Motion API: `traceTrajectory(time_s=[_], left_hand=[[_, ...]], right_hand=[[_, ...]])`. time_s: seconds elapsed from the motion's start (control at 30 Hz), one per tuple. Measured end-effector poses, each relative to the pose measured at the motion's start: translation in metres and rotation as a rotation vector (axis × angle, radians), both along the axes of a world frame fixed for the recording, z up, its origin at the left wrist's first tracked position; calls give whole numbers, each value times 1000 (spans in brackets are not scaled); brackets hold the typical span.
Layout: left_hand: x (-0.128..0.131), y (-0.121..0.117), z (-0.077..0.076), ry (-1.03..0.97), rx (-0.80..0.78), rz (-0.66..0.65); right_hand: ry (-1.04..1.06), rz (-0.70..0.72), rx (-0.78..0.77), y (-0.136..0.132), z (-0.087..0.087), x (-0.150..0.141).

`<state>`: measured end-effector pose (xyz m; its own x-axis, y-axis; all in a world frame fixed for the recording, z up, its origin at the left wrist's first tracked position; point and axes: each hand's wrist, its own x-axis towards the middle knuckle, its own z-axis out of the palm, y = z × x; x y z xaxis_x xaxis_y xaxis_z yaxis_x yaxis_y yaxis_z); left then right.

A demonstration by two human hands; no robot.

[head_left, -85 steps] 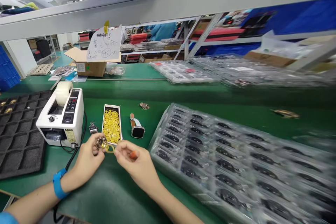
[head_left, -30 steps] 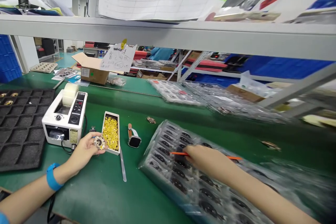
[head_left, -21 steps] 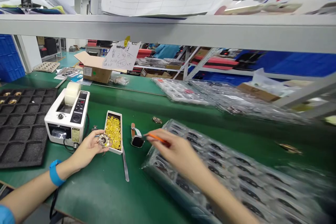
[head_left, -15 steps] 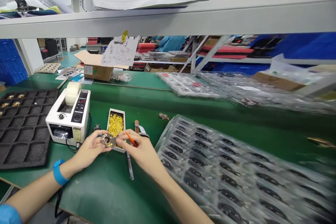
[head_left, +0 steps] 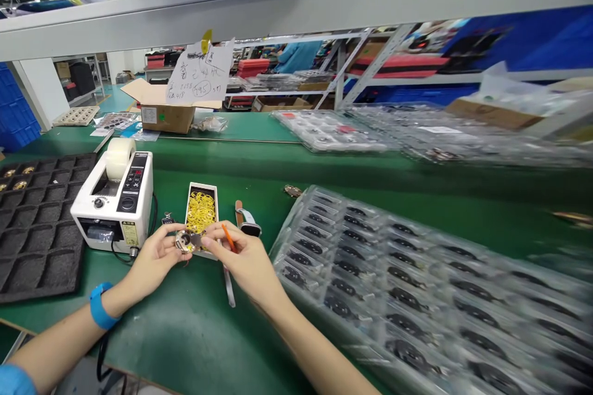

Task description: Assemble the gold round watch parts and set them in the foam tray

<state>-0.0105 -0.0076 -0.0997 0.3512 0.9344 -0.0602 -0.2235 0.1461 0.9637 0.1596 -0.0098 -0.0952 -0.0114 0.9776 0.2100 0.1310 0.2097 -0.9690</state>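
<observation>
The left hand (head_left: 155, 257), a blue band at its wrist, pinches a small round gold-and-silver metal part (head_left: 185, 241) between thumb and fingers, just over the near end of an open white box of yellow rubber bands (head_left: 201, 213). The right hand (head_left: 245, 259) clamps a thin orange stick (head_left: 227, 237), its fingertips reaching the metal part. A flat steel blade (head_left: 230, 287) lies under the right hand on the green mat (head_left: 180, 345), beside a white tape dispenser (head_left: 111, 203) to the left and a clear plastic blister tray of black parts (head_left: 384, 284) to the right.
</observation>
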Motion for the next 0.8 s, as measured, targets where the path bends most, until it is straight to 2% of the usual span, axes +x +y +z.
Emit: traceTrajectory(time_s=[0.1,0.2,0.47,0.63,0.8], left_hand=[[-1,1,3,30,-3,71],[-1,2,4,101,19,107],[5,9,-2,243,115,160],[9,17,-8,292,178,197],[16,28,0,408,347,211]], right_hand=[[-14,-26,16,-1,4,5],[-70,5,10,-3,6,5],[-130,47,40,-7,4,-2],[-142,-50,51,-3,4,12],[-126,-116,55,5,-1,27]])
